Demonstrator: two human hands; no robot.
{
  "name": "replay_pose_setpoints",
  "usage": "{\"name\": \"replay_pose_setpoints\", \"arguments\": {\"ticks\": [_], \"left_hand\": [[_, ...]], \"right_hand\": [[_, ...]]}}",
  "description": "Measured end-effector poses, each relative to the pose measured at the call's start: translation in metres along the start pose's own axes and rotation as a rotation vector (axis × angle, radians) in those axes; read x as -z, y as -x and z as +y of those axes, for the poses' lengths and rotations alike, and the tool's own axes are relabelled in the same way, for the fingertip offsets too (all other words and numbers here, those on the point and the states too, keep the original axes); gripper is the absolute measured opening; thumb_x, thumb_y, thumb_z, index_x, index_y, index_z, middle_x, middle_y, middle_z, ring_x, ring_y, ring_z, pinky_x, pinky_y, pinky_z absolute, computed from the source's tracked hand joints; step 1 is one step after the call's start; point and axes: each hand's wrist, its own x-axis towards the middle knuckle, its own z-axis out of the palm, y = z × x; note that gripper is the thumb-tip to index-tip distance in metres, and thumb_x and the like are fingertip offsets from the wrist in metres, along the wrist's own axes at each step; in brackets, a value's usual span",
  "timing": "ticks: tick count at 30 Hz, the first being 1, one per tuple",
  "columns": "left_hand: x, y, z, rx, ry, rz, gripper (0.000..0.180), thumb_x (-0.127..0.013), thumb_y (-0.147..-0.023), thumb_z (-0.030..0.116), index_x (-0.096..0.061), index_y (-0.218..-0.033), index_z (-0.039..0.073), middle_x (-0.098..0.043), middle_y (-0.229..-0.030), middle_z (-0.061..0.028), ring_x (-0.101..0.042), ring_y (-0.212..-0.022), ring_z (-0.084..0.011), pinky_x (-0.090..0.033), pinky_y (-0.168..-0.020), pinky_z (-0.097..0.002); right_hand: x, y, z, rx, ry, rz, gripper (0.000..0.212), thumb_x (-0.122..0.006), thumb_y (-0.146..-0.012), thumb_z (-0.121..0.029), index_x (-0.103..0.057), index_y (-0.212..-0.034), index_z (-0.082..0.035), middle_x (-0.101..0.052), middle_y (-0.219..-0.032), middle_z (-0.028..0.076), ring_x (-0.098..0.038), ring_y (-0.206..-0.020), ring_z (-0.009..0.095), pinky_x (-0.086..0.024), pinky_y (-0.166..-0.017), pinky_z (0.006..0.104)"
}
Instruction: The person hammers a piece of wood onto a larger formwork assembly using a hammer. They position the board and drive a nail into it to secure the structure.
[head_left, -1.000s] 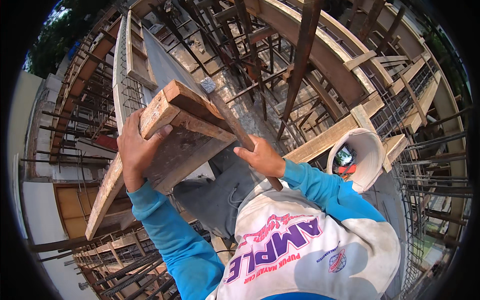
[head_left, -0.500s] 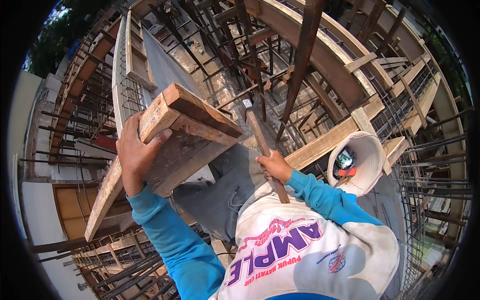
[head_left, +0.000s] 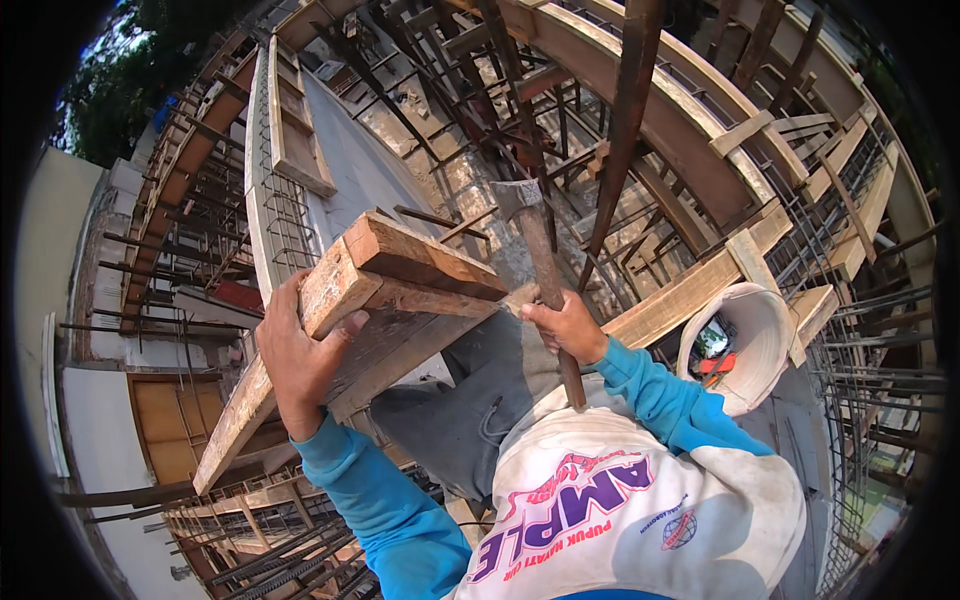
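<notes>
My left hand (head_left: pixel 300 355) is wrapped round the edge of a wooden formwork panel (head_left: pixel 340 280), its thumb lying on the near side. The panel is a dark board framed with rough, pale-stained timber battens, and it stands tilted in front of my legs. In my right hand (head_left: pixel 568 328) is a hammer (head_left: pixel 540 250), gripped round the middle of its wooden handle. The metal head points up and away from me, apart from the panel, and the handle's end lies near my shirt. A small tan patch beside my right thumb is too unclear to name.
A whitish bucket (head_left: pixel 755 385) with an orange-red item inside stands at my right, beside a timber beam (head_left: pixel 690 285). Steel reinforcing bars (head_left: pixel 880 370) crowd the far right. Dark upright props (head_left: pixel 622 130) rise ahead over a lower floor, and a rebar cage (head_left: pixel 280 205) runs along the left.
The whole view has shifted slightly, moving the panel and both hands right and down. The hammer head has turned, showing its flat side instead of its square face. Both hands keep their grips.
</notes>
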Motion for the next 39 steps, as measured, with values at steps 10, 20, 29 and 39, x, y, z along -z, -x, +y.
{"name": "replay_pose_setpoints", "arguments": {"ticks": [10,20,29,39], "left_hand": [[-0.003,0.004,0.002,-0.008,-0.055,-0.028,0.091,-0.081,-0.063,0.062,-0.058,-0.128,0.004,-0.065,-0.116,-0.0160,-0.060,-0.109,-0.0359,-0.040,-0.095,-0.0456],[0.016,0.015,-0.003,-0.057,-0.049,-0.184,0.106,-0.086,-0.059,0.048,-0.045,-0.145,0.004,-0.056,-0.134,-0.0185,-0.050,-0.123,-0.0380,-0.034,-0.107,-0.0477],[0.036,0.032,-0.044,0.175,0.295,-0.029,0.113,-0.075,-0.064,0.075,-0.045,-0.146,0.002,-0.049,-0.144,-0.0165,-0.045,-0.135,-0.0326,-0.034,-0.112,-0.0474],[0.069,0.148,-0.210,0.625,0.340,0.354,0.053,-0.061,-0.100,0.041,-0.058,-0.132,-0.001,-0.058,-0.134,-0.0134,-0.052,-0.128,-0.0265,-0.036,-0.113,-0.0407]], "right_hand": [[0.010,-0.044,0.037,0.118,0.224,0.071,0.025,-0.074,-0.091,-0.025,-0.059,-0.099,-0.007,-0.059,-0.076,0.001,-0.058,-0.067,0.011,-0.049,-0.062,0.0276],[-0.030,-0.094,-0.009,0.214,0.216,-0.247,0.086,-0.090,-0.074,-0.022,-0.046,-0.148,-0.011,-0.064,-0.122,0.005,-0.059,-0.112,0.017,-0.045,-0.099,0.0316],[-0.039,-0.103,0.002,0.270,0.027,-0.265,0.080,-0.088,-0.074,-0.013,-0.047,-0.141,-0.003,-0.055,-0.094,-0.005,-0.052,-0.088,0.009,-0.042,-0.086,0.0239],[-0.033,-0.105,0.007,0.393,0.065,-0.259,0.053,-0.092,-0.071,-0.021,-0.047,-0.096,-0.009,-0.046,-0.144,0.017,-0.048,-0.126,0.024,-0.038,-0.108,0.0390]]}}
